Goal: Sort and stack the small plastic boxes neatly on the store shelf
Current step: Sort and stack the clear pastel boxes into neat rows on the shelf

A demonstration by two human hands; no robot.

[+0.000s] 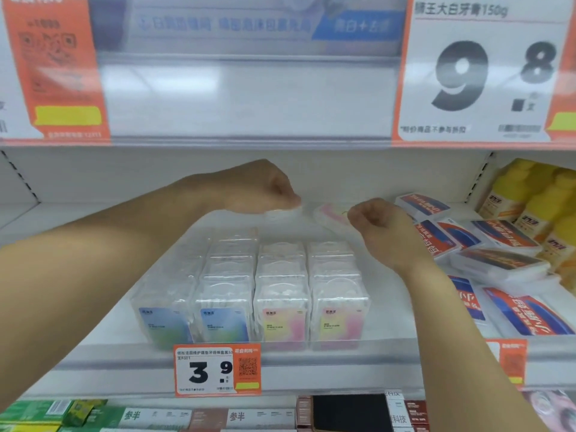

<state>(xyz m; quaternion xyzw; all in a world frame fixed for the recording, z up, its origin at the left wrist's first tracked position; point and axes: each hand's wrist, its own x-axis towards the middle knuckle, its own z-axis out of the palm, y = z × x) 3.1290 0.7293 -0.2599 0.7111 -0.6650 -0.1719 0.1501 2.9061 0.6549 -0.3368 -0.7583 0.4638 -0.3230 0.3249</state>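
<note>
Both arms reach deep into the store shelf (pixel 389 307), behind the block of small plastic boxes (pixel 249 294). The block stands in four columns at the shelf front: blue-green labels on the two left columns, pink-yellow on the two right.

Left hand (pixel 265 190): fingers curled down, pinching a clear box (pixel 285 213) by its top edge. The box hangs just behind the second and third columns (label colour not readable, too washed out).

Right hand (pixel 378 224): fingers curled, gripping a pink-labelled box (pixel 328 215), tilted, just beside the left hand's box and behind the right-hand columns.

Step in hand, as I judge it: placing loose boxes at the back of the rows, one per hand.

The next move calls for:
- matching each box to its colour column;
- turning the pink one upright;
- setting both down flush with the back row without knocking the light stacks.

To the right, red-and-blue flat packs (pixel 495 263) lie jumbled, with yellow bottles (pixel 530 201) beyond. A 3.9 price tag (pixel 217 370) hangs on the shelf edge.
</note>
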